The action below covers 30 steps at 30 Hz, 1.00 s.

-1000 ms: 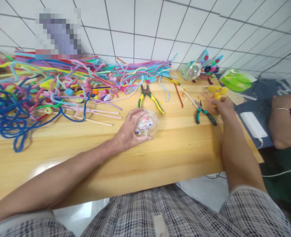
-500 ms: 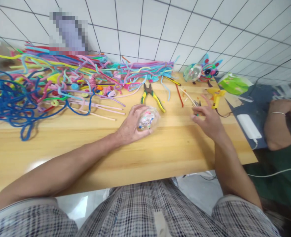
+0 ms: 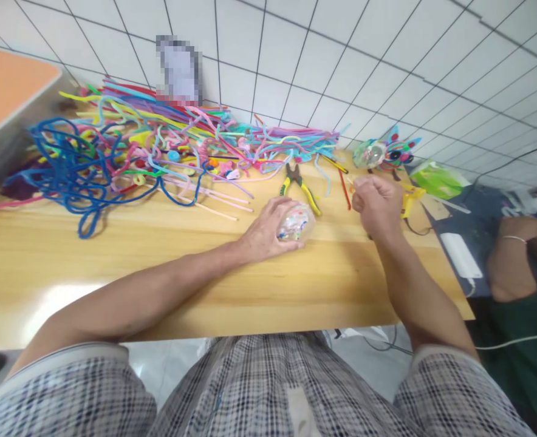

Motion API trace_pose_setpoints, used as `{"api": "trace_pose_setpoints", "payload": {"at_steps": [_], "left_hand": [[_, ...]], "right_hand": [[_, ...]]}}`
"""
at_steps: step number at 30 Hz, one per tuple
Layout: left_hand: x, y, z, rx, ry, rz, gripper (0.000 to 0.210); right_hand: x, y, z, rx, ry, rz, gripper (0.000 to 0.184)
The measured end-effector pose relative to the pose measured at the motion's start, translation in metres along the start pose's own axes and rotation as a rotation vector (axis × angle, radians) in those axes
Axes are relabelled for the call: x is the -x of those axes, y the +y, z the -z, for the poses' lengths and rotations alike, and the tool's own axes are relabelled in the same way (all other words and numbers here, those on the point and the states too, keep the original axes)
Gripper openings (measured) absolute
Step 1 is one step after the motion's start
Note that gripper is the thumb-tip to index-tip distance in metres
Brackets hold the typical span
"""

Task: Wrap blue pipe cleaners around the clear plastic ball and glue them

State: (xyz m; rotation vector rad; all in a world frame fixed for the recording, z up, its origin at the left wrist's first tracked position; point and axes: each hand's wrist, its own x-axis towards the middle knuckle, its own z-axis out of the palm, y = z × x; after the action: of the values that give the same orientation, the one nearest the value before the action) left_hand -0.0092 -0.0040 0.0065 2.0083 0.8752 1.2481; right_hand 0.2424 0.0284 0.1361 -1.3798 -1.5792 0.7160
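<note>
My left hand (image 3: 271, 229) is wrapped round a clear, rounded plastic container (image 3: 301, 223) with shiny, coloured bits in it, low over the wooden table. Just beyond it lie yellow-and-green pliers (image 3: 312, 199), jaws pointing away. My right hand (image 3: 378, 203) is closed in a fist to the right of the pliers; what its fingers hold is hidden. A yellow glue gun (image 3: 412, 199) lies partly behind that hand. A red pipe cleaner (image 3: 344, 189) is on the table just left of the fist.
Many coloured pipe cleaners (image 3: 291, 141) and a blue tangle (image 3: 75, 173) cover the back left. A decorated animal figure with a clear body (image 3: 369, 154) stands at the back right. Beyond the right edge are a white power block (image 3: 460, 255) and another person's arm (image 3: 511, 261).
My right hand has lifted and curled into a fist, turning away from the small tool it was at. My left hand still grips the clear container. The whole view has shifted left.
</note>
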Motion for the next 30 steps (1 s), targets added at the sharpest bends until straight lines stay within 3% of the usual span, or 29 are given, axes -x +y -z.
{"api": "trace_pose_setpoints", "payload": {"at_steps": [3,5,7,9,12,18,23,26,30], "left_hand": [[-0.009,0.001,0.005,0.274,0.092,0.219,0.088],[-0.018,0.004,0.01,0.582,0.15,0.42,0.079],[-0.027,0.009,0.017,0.882,0.135,0.542,0.073],[-0.034,0.018,0.024,1.049,0.082,0.561,0.07],[-0.038,0.029,0.031,1.103,0.063,0.521,0.071],[-0.029,0.017,0.028,0.896,0.139,0.471,0.09],[-0.015,0.001,0.019,0.358,0.146,0.172,0.117],[-0.006,0.005,0.016,0.12,0.183,0.013,0.122],[0.0,0.009,0.015,-0.161,0.237,-0.108,0.122]], "right_hand": [[-0.002,0.005,-0.012,-0.139,0.054,0.051,0.069],[0.003,0.012,-0.014,-0.214,0.065,0.06,0.067],[0.008,0.021,-0.013,-0.244,0.066,0.04,0.064],[0.012,0.03,-0.011,-0.237,0.068,-0.011,0.063],[0.018,0.043,-0.011,-0.204,0.064,-0.077,0.062],[0.034,0.05,-0.017,-0.18,0.048,-0.072,0.064],[0.05,0.043,-0.022,-0.192,-0.001,-0.077,0.062],[0.058,0.04,-0.025,-0.224,-0.061,-0.09,0.063],[0.07,0.037,-0.033,-0.315,-0.241,-0.153,0.06]]}}
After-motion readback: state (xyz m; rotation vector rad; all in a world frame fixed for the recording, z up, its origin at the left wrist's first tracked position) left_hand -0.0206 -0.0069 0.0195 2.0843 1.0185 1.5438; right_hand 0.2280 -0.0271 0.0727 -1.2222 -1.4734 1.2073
